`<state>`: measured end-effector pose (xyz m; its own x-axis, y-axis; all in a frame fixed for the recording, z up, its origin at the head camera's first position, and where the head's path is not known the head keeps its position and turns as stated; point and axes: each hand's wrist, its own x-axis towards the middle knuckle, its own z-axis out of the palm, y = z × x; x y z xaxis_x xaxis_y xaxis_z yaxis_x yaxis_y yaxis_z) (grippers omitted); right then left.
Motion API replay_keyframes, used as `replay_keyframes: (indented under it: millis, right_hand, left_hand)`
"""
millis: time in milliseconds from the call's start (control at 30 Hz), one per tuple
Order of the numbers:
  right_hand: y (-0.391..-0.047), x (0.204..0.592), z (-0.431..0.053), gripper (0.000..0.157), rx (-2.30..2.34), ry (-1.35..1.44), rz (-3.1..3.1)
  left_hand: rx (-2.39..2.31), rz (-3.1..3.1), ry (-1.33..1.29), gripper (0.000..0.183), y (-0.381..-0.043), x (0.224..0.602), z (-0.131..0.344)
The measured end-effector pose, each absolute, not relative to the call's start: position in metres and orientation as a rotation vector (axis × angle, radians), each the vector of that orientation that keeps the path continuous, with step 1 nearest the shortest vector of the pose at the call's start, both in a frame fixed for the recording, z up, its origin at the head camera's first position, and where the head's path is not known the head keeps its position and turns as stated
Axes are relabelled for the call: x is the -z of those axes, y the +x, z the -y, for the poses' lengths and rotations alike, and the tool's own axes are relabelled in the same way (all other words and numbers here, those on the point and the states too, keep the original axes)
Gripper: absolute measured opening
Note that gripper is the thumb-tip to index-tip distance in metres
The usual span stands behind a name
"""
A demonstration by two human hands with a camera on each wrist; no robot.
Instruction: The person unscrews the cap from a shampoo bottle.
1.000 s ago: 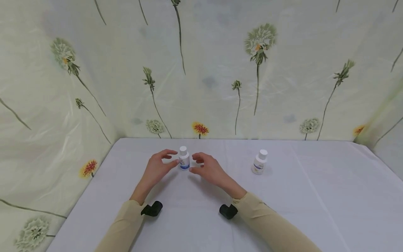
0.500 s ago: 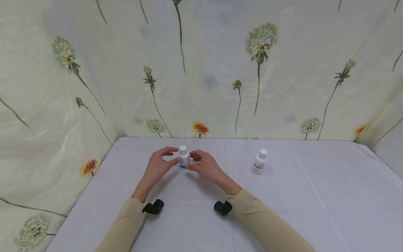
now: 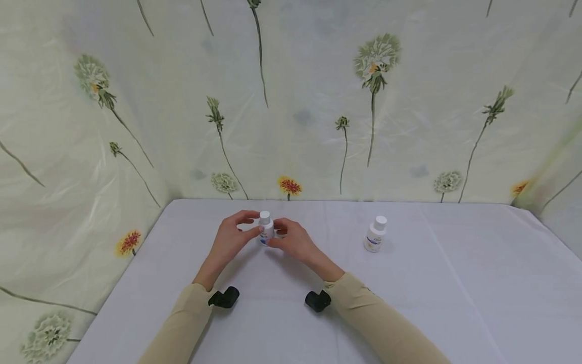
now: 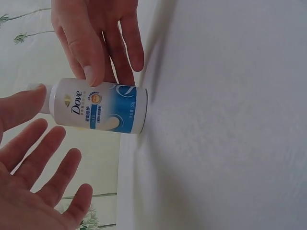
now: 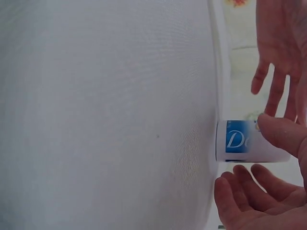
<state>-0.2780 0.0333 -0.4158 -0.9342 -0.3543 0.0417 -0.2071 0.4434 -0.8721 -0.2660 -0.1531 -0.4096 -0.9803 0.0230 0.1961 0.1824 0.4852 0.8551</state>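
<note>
A small white Dove bottle (image 3: 266,233) with a white cap and blue lower label stands upright on the table, between both hands. On its left side is my left hand (image 3: 229,238), its thumb tip at the cap and its fingers (image 4: 64,170) spread apart from the bottle. From the right comes my right hand (image 3: 295,239), thumb over the front of the bottle's body. In the right wrist view a narrow gap shows between the right hand's fingers (image 5: 240,191) and the bottle (image 5: 240,141). Whether either thumb presses on it I cannot tell.
A second white bottle (image 3: 375,235) with a white cap stands upright farther right. White cloth covers the table (image 3: 454,283). A flower-patterned sheet (image 3: 309,101) hangs behind and at the sides.
My right hand has moved left to the bottle, its thumb now overlapping the front. My left hand has shifted slightly right, closer to the cap. The bottle has stayed in place.
</note>
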Motion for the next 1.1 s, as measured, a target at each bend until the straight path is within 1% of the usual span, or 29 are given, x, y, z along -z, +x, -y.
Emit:
replay_keyframes:
  millis: [700, 1100]
  right_hand:
    - [-0.284, 0.420, -0.025, 0.045, 1.524, -0.513, -2.541]
    - [-0.284, 0.420, -0.022, 0.039, 1.511, -0.540, -2.570]
  left_hand:
    - [1.585, 2.492, -0.257, 0.034, -0.273, 0.404, 0.147]
    - [1.629, 2.457, -0.281, 0.030, -0.276, 0.405, 0.147]
